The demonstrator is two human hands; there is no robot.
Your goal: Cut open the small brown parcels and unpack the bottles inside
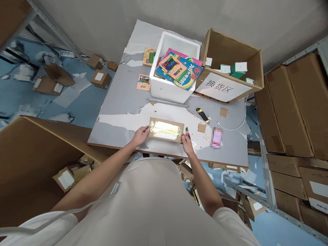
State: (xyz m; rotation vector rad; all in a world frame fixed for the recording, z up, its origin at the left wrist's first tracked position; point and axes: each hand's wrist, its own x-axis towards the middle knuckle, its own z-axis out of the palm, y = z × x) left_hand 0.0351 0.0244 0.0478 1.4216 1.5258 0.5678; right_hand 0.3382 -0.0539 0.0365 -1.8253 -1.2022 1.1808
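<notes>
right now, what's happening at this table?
A person stands at a grey table with both hands on a flat cardboard parcel wrapped in clear tape. The left hand grips its left end; the right hand is at its right end, beside a small red cutter. Further back sit a white foam box of colourful books and an open cardboard box with a paper sign. A yellow-black utility knife lies apart to the right.
</notes>
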